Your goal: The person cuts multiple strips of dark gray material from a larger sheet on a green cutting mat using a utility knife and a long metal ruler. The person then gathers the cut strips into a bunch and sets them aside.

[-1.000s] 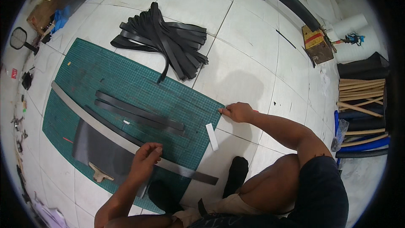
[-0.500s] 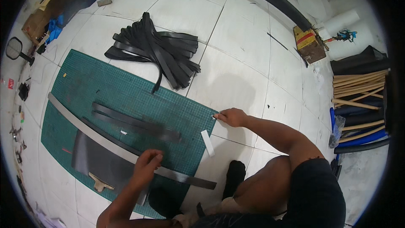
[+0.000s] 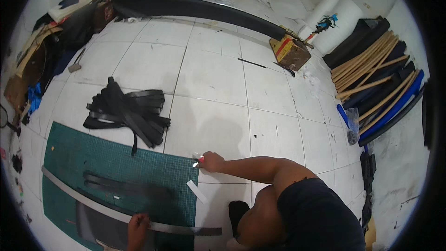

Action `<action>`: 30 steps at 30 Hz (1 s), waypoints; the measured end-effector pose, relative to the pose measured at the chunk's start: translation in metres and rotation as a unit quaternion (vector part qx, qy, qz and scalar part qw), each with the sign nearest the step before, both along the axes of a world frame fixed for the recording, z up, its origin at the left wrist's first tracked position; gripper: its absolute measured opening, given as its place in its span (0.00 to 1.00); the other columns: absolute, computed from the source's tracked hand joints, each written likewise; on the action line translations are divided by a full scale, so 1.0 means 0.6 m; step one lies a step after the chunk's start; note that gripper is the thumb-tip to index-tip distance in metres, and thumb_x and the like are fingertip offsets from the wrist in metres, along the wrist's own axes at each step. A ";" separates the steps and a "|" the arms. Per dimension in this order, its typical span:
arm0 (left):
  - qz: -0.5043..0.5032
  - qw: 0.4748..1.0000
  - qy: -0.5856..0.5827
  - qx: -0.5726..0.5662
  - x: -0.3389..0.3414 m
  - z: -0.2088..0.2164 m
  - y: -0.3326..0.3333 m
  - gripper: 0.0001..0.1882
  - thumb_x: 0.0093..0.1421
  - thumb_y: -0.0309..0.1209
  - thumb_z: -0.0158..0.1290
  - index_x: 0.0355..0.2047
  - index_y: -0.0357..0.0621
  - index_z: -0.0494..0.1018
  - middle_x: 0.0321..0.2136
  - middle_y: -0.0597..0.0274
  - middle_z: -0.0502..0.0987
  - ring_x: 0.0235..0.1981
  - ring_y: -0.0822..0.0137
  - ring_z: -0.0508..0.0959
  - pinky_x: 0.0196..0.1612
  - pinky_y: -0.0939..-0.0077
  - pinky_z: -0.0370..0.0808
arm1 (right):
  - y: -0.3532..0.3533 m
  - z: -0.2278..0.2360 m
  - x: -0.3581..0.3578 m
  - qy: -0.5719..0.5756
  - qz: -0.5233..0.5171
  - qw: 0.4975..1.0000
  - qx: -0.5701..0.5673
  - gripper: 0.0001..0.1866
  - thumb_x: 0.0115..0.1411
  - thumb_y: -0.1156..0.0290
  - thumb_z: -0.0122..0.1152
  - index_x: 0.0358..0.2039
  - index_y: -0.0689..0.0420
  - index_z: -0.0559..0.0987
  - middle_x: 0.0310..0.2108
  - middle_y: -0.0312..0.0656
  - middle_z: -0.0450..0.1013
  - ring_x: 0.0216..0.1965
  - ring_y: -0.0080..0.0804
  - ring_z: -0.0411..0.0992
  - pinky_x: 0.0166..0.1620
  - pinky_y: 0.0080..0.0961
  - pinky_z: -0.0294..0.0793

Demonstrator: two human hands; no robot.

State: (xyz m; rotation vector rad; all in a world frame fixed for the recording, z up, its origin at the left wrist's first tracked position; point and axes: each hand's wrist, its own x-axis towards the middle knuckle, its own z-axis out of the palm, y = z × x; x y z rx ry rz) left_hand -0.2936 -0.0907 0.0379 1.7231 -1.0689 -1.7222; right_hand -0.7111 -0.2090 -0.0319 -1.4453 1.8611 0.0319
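My right hand is at the right corner of the green cutting mat. Its fingers are closed round a small shiny thing with a pink-red part, whose kind I cannot make out. My left hand has curled fingers over the long metal ruler; whether anything is in them is hidden. Under the ruler lies a dark sheet. Black strips rest on the mat, their right end blurred. A white flat piece lies across the mat's right edge.
A bundle of black strips lies on the white tiled floor beyond the mat. A long black roll stretches across the back to a box. Wooden sticks and rolls are stacked at the right wall. My foot is beside the mat.
The view has tilted up, so the mat and strips sit lower and further left. My right hand stays by the mat's corner, where the shiny pink-red thing now shows. My left hand stays over the ruler.
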 end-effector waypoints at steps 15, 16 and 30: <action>-0.002 0.999 -0.011 -0.045 0.002 0.013 0.008 0.13 0.68 0.43 0.55 0.39 0.46 0.75 0.26 0.74 0.69 0.27 0.77 0.66 0.31 0.77 0.67 | -0.030 0.020 -0.010 -0.031 0.001 0.998 0.054 0.31 0.56 0.49 0.68 0.48 0.65 0.75 0.46 0.55 0.77 0.50 0.53 0.76 0.51 0.44 0.76; -0.006 0.999 -0.017 -0.040 0.009 0.010 0.013 0.13 0.68 0.43 0.55 0.39 0.46 0.75 0.26 0.74 0.69 0.28 0.77 0.66 0.32 0.77 0.67 | -0.029 0.014 -0.012 -0.048 -0.004 0.997 0.060 0.31 0.56 0.50 0.67 0.48 0.64 0.75 0.46 0.55 0.77 0.50 0.53 0.76 0.51 0.45 0.76; 0.010 0.990 -0.134 0.031 -0.008 0.029 0.038 0.14 0.66 0.32 0.55 0.47 0.34 0.74 0.34 0.64 0.76 0.38 0.72 0.74 0.44 0.77 0.70 | -0.041 -0.022 -0.044 -0.159 -0.007 0.987 0.010 0.20 0.57 0.54 0.67 0.36 0.59 0.78 0.37 0.51 0.78 0.39 0.50 0.78 0.42 0.44 0.77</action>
